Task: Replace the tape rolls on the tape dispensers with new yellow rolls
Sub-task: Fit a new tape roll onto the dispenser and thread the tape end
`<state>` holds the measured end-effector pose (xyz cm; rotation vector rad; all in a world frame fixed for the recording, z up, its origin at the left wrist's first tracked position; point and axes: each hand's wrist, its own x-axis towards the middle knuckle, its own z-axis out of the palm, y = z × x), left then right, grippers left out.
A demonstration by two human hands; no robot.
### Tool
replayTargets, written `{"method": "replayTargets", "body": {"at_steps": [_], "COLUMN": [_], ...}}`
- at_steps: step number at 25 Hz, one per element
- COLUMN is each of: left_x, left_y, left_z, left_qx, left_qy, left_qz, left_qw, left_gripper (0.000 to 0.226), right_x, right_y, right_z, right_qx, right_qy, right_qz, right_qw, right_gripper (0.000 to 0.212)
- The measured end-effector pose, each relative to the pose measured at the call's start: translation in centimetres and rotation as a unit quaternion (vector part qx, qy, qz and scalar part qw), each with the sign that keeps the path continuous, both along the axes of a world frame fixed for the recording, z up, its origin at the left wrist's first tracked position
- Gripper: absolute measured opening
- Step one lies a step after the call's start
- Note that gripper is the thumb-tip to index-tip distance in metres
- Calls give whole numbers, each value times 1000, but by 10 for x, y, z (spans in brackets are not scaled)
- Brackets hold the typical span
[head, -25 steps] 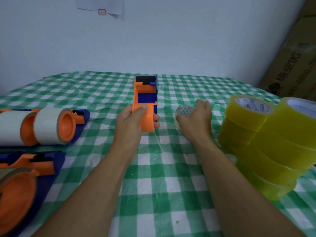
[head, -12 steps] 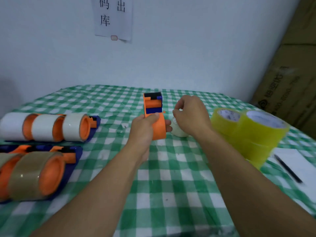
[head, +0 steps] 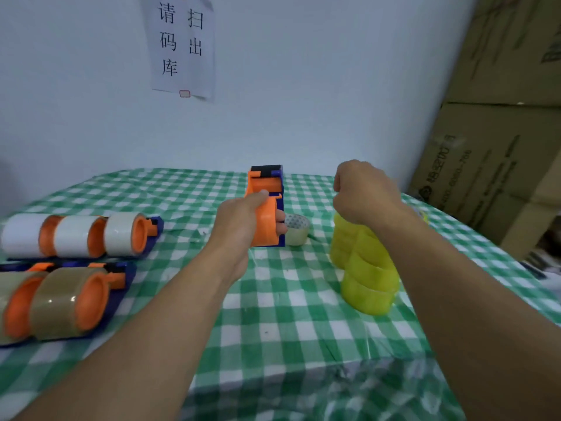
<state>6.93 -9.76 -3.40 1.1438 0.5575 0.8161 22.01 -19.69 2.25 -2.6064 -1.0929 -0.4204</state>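
Left hand point(head: 239, 223) grips one orange dispenser point(head: 264, 183) standing on the surface point(head: 273, 314). One clear roll point(head: 297, 230) lies just beside it. Right hand point(head: 361, 192) is curled above the stacked yellow rolls point(head: 367, 278); I cannot tell whether it grips anything. Three white rolls point(head: 74, 237) lie at left. Sign point(head: 182, 47) reads 请扫码出库.

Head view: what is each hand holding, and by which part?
Left hand grips the orange tape dispenser round its curved near end. Right hand is curled over the yellow rolls; any grip is hidden.

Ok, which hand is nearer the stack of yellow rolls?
Right. The right hand is just over the top of the yellow rolls; the left hand grips the orange dispenser off to their left.
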Motion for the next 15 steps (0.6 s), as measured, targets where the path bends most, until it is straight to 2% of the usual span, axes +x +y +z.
{"method": "replayTargets", "body": {"at_steps": [3,9,15], "left_x": [-4,-8,-14], "left_y": [-9,-14,-16], "left_z": [4,10,8], "left_qx": [-10,18,29], "left_qy": [-11,2,15], "left_qz": [-12,0,4], "left_qw": [1000,1000,999], "left_gripper": [22,19,16], "right_x": [10,22,26], "right_y": [-18,-23,-25], "right_z": [5,-13,-14], "right_qx": [-42,6,-1], "right_qy": [12,47,44], "right_qz": [-36,-36,-46], "right_qw": [998,998,998], "right_gripper": [16,29,36]}}
